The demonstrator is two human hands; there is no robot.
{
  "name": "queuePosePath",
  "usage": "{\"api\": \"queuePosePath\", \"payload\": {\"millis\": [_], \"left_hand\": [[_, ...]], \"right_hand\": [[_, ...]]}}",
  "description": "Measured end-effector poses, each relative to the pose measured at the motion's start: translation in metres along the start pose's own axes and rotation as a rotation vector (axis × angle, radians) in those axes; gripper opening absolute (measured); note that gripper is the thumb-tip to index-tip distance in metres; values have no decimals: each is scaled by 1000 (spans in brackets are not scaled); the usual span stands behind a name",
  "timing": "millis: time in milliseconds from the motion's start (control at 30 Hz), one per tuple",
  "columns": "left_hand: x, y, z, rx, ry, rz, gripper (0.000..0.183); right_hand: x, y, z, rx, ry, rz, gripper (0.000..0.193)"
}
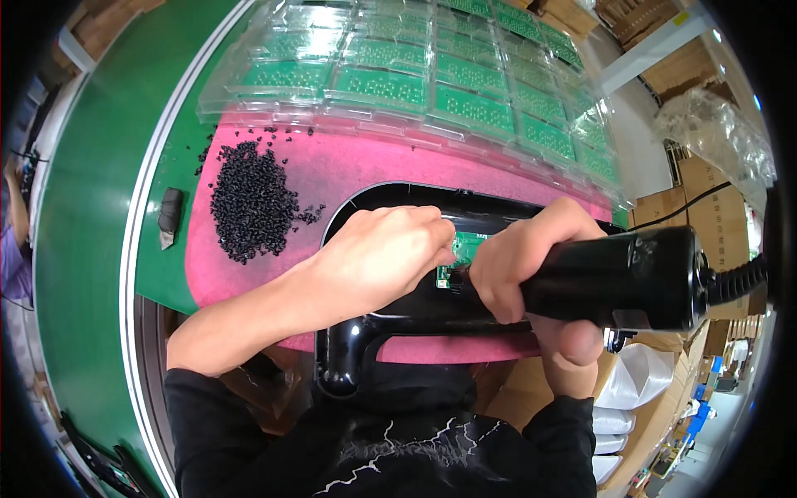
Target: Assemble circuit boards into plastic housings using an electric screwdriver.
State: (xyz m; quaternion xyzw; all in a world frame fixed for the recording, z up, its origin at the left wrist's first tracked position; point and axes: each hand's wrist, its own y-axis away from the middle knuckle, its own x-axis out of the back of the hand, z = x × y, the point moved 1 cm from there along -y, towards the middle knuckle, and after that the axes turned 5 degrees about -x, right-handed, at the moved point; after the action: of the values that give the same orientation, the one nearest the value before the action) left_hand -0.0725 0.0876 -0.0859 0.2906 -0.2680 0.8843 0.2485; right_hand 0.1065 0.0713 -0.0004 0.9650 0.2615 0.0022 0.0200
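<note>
My right hand (pixel 531 257) is wrapped round a black electric screwdriver (pixel 623 278), which lies nearly level with its tip end toward the middle. Beneath both hands sits a glossy black plastic housing (pixel 415 319) with a curved rim and a leg at its lower left. Inside it a small green circuit board (pixel 470 245) shows between the hands. My left hand (pixel 386 249) is closed over the board's left side, fingertips bent down against it. Whatever those fingers pinch, if anything, is hidden. The screwdriver's tip is also hard to make out.
A heap of small black screws (pixel 249 199) lies on the pink mat (pixel 332 166), left of the housing. Clear plastic trays (pixel 390 108) holding several green boards stand behind. A dark crumpled piece (pixel 170 214) rests on the green bench (pixel 91 207). Cardboard boxes (pixel 718 232) stand at right.
</note>
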Motion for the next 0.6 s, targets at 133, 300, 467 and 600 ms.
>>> {"api": "queuePosePath", "payload": {"millis": [133, 300, 467, 600], "left_hand": [[2, 0, 1, -25, 32, -51, 17], [1, -4, 2, -153, 140, 54, 18], [5, -6, 3, -183, 164, 96, 18], [2, -7, 2, -194, 112, 80, 18]], "right_hand": [[-10, 4, -1, 175, -52, 195, 62], [7, -9, -15, 570, -140, 53, 57], [11, -10, -19, 552, -218, 47, 54], [12, -11, -13, 608, -215, 42, 54]]}}
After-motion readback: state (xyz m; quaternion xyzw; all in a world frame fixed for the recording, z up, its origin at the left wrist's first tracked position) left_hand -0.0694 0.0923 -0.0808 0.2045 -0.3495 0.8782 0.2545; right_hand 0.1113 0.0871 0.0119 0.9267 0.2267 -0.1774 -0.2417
